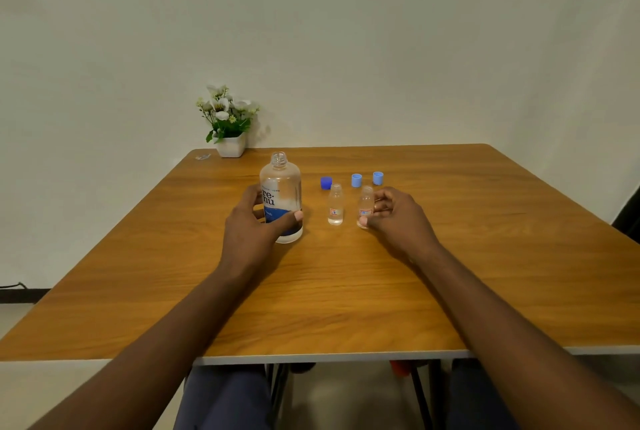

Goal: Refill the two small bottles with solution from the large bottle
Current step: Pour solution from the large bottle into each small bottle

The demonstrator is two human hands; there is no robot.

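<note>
The large clear bottle point(281, 187) with a blue label stands upright and uncapped on the wooden table point(311, 291); my left hand point(254, 225) is wrapped around its lower half. Two small clear bottles stand uncapped to its right. The left small bottle point(335, 204) stands free between my hands. My right hand point(394, 218) holds the right small bottle point(365, 202) between thumb and fingers, its base on the table. A dark blue cap point(326, 182) and two light blue caps point(356, 180) point(378, 178) lie just behind the small bottles.
A white pot of artificial flowers point(228, 124) stands at the table's far left corner by the wall, with a small clear scrap point(203, 156) beside it. My legs and the table's metal legs show under the near edge.
</note>
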